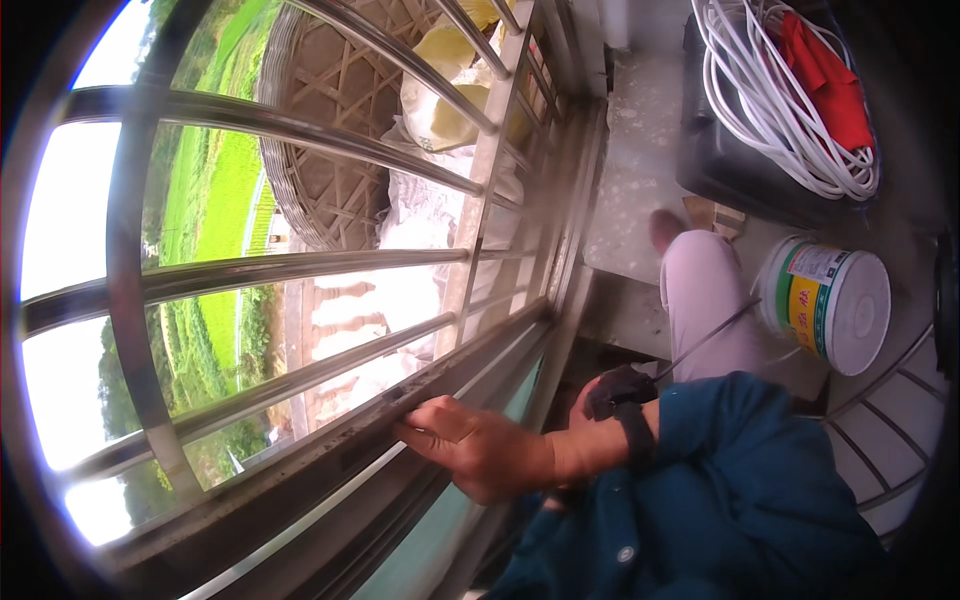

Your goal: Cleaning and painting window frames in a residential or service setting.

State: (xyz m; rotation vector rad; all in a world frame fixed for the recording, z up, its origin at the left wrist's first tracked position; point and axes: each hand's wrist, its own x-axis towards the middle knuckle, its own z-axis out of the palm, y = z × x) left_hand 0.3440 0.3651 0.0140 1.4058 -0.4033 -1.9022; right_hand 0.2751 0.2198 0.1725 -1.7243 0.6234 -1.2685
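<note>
My right hand (480,450) reaches across from the right, its fingers curled and its fingertips at the dirty upper edge of a metal window frame rail (300,457). Whether something small is pinched between the fingers cannot be seen. A black strap with a dark device (621,394) is round the right wrist, and a thin cable (705,341) runs from it. My left hand is out of view; only a patch of skin shows below the right forearm. Greenish glass (442,532) lies below the rail, and shiny metal bars (315,266) stand beyond it.
Outside the bars are a woven basket (322,172) and pale plastic sacks (442,112). Indoors, a labelled plastic bucket (825,304) is beside my leg (705,300). A coiled white cable (742,97) and red cloth (825,82) rest on a black case (701,161).
</note>
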